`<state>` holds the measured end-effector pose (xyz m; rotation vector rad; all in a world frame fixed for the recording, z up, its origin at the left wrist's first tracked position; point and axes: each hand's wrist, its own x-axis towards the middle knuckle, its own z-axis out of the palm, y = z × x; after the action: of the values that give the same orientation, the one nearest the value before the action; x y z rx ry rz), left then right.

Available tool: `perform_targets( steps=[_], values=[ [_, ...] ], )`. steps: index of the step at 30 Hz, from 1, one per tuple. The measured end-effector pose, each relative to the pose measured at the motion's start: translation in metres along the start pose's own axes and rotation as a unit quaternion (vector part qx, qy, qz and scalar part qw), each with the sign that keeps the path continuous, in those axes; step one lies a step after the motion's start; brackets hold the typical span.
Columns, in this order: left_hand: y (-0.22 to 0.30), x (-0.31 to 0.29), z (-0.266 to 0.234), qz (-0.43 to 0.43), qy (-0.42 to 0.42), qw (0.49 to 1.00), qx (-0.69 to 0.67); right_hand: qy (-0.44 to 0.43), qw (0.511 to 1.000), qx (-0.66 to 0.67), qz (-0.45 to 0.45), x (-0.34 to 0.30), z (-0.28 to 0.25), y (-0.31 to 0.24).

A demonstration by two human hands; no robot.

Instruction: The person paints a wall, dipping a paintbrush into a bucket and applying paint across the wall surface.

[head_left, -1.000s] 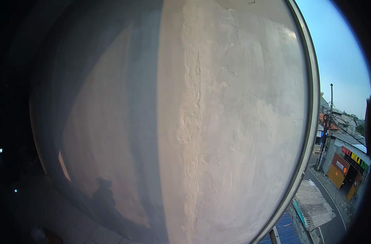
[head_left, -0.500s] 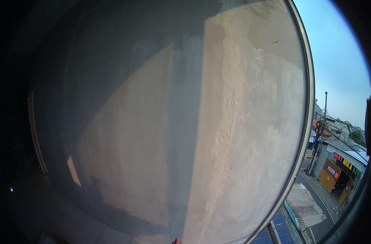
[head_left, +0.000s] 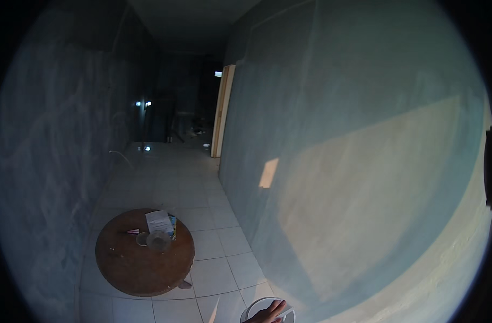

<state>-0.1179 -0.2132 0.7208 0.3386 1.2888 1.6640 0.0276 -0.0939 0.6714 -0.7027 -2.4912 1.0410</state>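
At the lower edge, a little right of the middle, shows my left hand [head_left: 271, 312], as its angle from the lower left suggests. Its fingers are bent and close together over a round white-rimmed container [head_left: 251, 308], which the frame cuts off. A pale band runs across the container beside the fingertips. Whether the fingers grip the container or something in it is hard to make out. My right hand is out of view.
A round brown wooden table [head_left: 133, 272] stands on the white tiled floor [head_left: 216, 277], bearing papers [head_left: 159, 221], a clear bowl [head_left: 158, 241] and small items. Walls flank a dark passage. A door frame [head_left: 222, 113] stands on the right.
My view has swung left from the sunlit wall and outdoor street to the passage and round table. The hand, barely a fingertip before, now shows over the white-rimmed container.
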Motion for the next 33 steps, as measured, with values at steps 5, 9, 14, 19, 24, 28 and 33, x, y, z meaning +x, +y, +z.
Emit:
perform_targets(
  steps=[5,9,14,19,24,28,33],
  values=[
    [-0.023,-0.062,-0.076,0.057,0.134,0.989,-0.001,-0.162,0.966,0.003,-0.199,0.032,0.067,-0.031],
    [-0.053,-0.112,-0.128,0.187,0.306,0.879,0.313,-0.321,0.831,-0.118,-0.439,0.059,0.143,-0.038],
    [-0.068,-0.205,-0.160,0.316,0.527,0.780,0.122,-0.397,0.755,-0.025,-0.522,0.017,0.232,-0.114],
    [-0.031,-0.355,-0.155,0.141,0.647,0.738,-0.130,-0.471,0.714,0.129,-0.502,-0.058,0.308,-0.207],
    [-0.085,-0.442,-0.183,0.213,0.748,0.602,-0.183,-0.646,0.635,0.090,-0.415,-0.138,0.384,-0.285],
    [-0.111,-0.510,-0.188,0.238,0.799,0.512,-0.209,-0.686,0.554,0.080,-0.465,-0.207,0.421,-0.351],
    [-0.126,-0.569,-0.186,0.301,0.840,0.382,-0.240,-0.702,0.427,-0.038,-0.569,-0.283,0.462,-0.420]
  ],
)
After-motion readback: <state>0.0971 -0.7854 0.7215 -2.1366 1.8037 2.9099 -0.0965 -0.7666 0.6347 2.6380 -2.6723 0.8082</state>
